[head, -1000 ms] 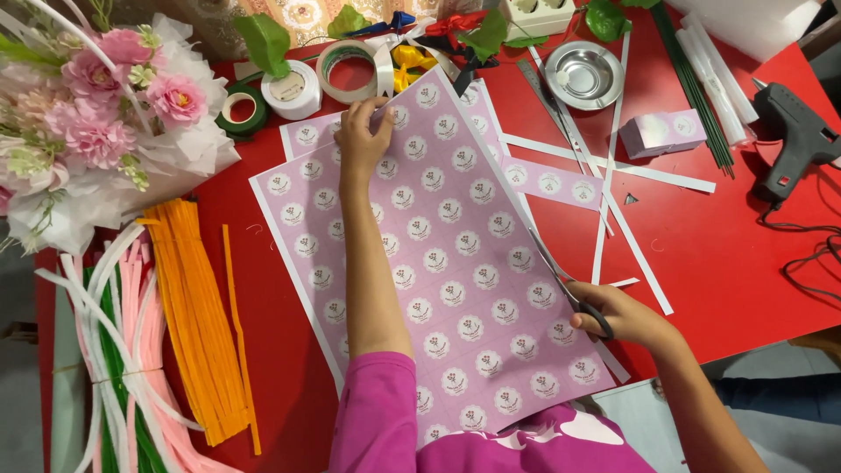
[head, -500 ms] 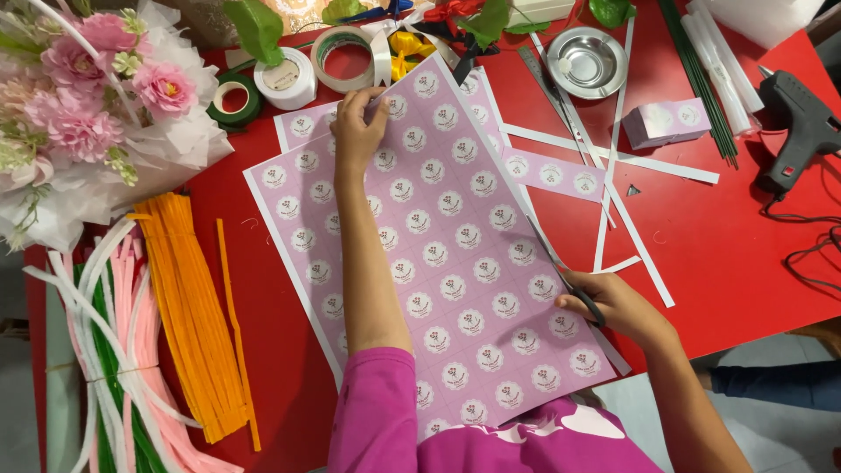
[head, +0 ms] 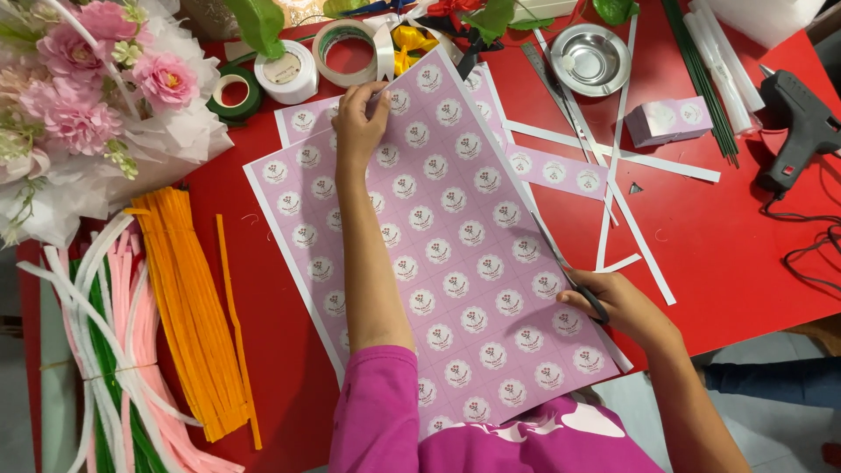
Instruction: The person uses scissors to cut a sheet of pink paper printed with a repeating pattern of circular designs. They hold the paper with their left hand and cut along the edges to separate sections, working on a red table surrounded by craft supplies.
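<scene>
Gripping black-handled scissors (head: 568,273) in closed right hand (head: 624,308) fingers, blades slanting up along the right edge of a pink printed sheet (head: 455,254) on the red table (head: 736,236). Pressing down the sheet's far edge with the left hand (head: 357,123), fingers curled narrow over the paper. Beyond those fingers, tape rolls (head: 289,72) and a metal bowl (head: 595,58); right of the scissor hand, cut paper strips (head: 613,158) and a black glue gun (head: 802,123); far left, orange pipe cleaners (head: 188,307) and a pink bouquet (head: 88,88).
</scene>
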